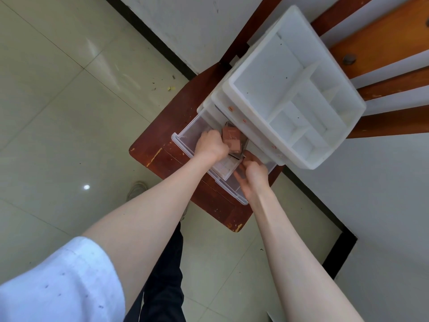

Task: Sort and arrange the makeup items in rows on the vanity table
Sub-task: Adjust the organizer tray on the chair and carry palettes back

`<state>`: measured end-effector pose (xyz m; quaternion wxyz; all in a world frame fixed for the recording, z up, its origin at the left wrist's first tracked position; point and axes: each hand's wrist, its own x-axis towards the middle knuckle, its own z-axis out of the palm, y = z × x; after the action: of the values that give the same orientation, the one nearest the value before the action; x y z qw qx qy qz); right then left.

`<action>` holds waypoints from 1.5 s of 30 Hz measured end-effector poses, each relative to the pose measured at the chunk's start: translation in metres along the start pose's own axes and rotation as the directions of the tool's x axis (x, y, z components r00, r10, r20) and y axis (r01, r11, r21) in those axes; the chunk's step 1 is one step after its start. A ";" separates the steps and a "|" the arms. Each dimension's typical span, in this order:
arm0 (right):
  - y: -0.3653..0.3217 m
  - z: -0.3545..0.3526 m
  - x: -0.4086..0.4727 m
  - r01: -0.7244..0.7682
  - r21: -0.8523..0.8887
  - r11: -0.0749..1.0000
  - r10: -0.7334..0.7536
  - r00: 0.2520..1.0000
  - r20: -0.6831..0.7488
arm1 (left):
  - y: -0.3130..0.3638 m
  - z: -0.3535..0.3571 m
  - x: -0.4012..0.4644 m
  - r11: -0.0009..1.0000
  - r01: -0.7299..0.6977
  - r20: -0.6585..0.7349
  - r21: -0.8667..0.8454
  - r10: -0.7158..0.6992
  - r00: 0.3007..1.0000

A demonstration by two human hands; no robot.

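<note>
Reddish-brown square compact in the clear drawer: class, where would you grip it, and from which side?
Probably pinch the reddish-brown square compact by its opposite side edges from above; it lies flat in the clear plastic drawer, whose top is open.

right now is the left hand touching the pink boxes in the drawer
Touching: the head view shows the left hand curled against the pink boxes inside the open clear drawer.

Pale glossy floor tiles (58, 117) fill the left of the scene, catching a small bright glint of light and a few scattered crumbs. A white wall (192, 26) with a black skirting strip (148, 38) runs far and right. Orange-brown wooden slats (383, 40) cross the far right corner.
</note>
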<state>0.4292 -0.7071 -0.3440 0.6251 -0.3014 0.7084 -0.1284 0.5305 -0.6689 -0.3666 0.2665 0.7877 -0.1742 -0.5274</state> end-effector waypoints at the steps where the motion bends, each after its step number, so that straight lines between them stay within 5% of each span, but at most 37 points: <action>1: 0.000 0.000 0.000 0.007 -0.001 1.000 -0.007 1.000 -0.011 | 0.000 0.000 0.000 0.999 0.009 0.007 -0.041 -0.009 1.000; 13: 0.001 -0.015 -0.017 -0.108 0.125 0.986 0.104 0.994 0.038 | 0.000 -0.009 -0.025 0.869 0.203 0.079 -0.451 -0.187 0.979; 19: 0.001 -0.021 -0.045 -0.190 0.203 0.960 0.188 0.982 0.031 | -0.010 -0.024 -0.056 0.801 0.151 0.076 -0.580 -0.132 0.988; 23: 0.005 -0.028 -0.069 -0.273 0.388 0.880 0.269 0.961 0.067 | -0.026 -0.036 -0.084 0.674 0.054 -0.020 -0.737 -0.101 0.995; 27: 0.013 -0.032 -0.085 -0.334 0.538 0.774 0.378 0.925 0.030 | -0.044 -0.044 -0.092 0.523 0.016 -0.121 -0.852 -0.226 0.967; 34: 0.014 -0.041 -0.090 -0.405 0.691 0.599 0.546 0.838 0.017 | -0.047 -0.047 -0.079 0.215 0.120 0.047 -0.969 -0.314 0.948; 40: 0.017 -0.052 -0.087 -0.306 0.886 0.347 0.446 0.885 0.131 | -0.039 -0.041 -0.079 0.093 0.093 0.068 -0.991 -0.239 0.969; 45: 0.006 -0.058 -0.076 -0.260 0.908 0.329 0.356 0.924 0.135 | -0.018 -0.038 -0.074 0.074 0.085 0.070 -0.994 -0.187 0.980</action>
<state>0.3744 -0.6691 -0.2747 0.6669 0.2367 0.5908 -0.3874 0.5373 -0.6046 -0.3117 0.6835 0.4330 0.3115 -0.4983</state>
